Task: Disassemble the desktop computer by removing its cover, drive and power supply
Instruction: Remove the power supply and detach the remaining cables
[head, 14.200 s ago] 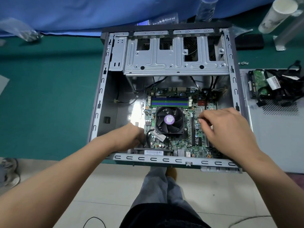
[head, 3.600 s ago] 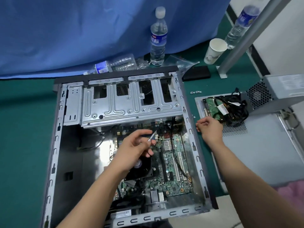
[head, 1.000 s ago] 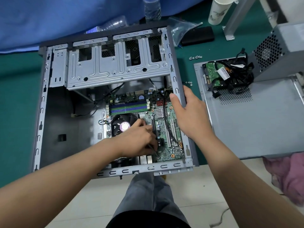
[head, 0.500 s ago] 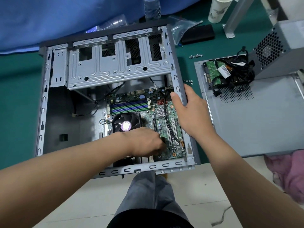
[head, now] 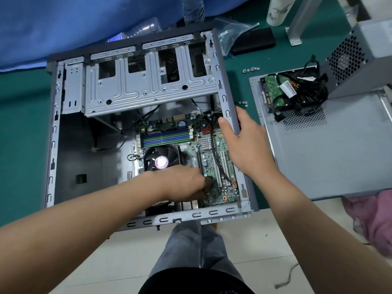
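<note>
The opened computer case (head: 70,132) is being shown lying on its side on the green desk (head: 23,128), its open side facing up and its near edge hanging over the desk's front edge. The right wall of the case is being gripped by the right hand (head: 244,145): the thumb is being laid inside over the motherboard (head: 212,166), while the fingers (head: 244,112) are being wrapped over the rim to the outside. The left hand (head: 182,185) is being held low inside the case, just beside the cooler fan (head: 159,160), with its fingers curled down at the board near the expansion slots; whether anything is being pinched there cannot be told, as the fingertips are being hidden by the hand itself. The empty drive cage (head: 148,81) is being seen across the far end of the case. To the right, the removed side cover (head: 328,155) is being seen lying flat on the desk, and on its far end the drive (head: 273,90) is being seen resting, green board up, beside a bundle of black cables (head: 305,90). The grey power supply (head: 360,58) is being seen tilted at the cover's far right corner. Small screws (head: 251,69) are being seen lying on the desk between case and cover. A paper cup (head: 277,11) and a water bottle (head: 193,9) are being seen standing at the far edge.
</note>
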A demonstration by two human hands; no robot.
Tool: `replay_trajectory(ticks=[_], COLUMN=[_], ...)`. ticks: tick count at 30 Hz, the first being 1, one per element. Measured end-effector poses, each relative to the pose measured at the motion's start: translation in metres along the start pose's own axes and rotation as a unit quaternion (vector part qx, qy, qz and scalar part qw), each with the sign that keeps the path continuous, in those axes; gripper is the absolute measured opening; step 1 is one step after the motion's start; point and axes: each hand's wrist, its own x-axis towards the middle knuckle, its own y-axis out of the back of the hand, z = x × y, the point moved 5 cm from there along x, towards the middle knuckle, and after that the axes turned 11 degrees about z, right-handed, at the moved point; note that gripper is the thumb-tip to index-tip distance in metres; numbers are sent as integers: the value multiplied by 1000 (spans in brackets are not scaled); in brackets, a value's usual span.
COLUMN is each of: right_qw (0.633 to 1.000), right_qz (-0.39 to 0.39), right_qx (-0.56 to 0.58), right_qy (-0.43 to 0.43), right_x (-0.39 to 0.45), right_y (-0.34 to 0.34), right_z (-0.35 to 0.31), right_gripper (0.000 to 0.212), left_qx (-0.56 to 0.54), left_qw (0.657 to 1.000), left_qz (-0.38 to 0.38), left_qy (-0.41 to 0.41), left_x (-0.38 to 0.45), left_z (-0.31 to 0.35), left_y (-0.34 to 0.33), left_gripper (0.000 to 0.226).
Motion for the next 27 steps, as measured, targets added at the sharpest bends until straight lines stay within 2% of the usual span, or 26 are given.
replay_trajectory(ticks=[4, 12, 21, 27], right_qw=[1000, 1000, 1000, 1000], right_qz=[1, -3, -7, -6], right_qx=[8, 9, 7, 10], right_qy=[3, 2, -7, -7], right_x=[0, 0, -1, 0], right_y=[1, 0, 1, 1], right_z=[-1, -1, -1, -1], right_gripper=[53, 52, 54, 54], left_qx=[-28, -69, -16, 23], left_qw=[999, 998, 999, 999], left_qz=[-20, -6, 40, 34], left_qy=[-2, -11, 11, 29], left_x=[1, 1, 3, 8], left_z=[1, 1, 0, 0], left_y=[2, 3, 0, -1], left_gripper=[20, 21, 32, 34])
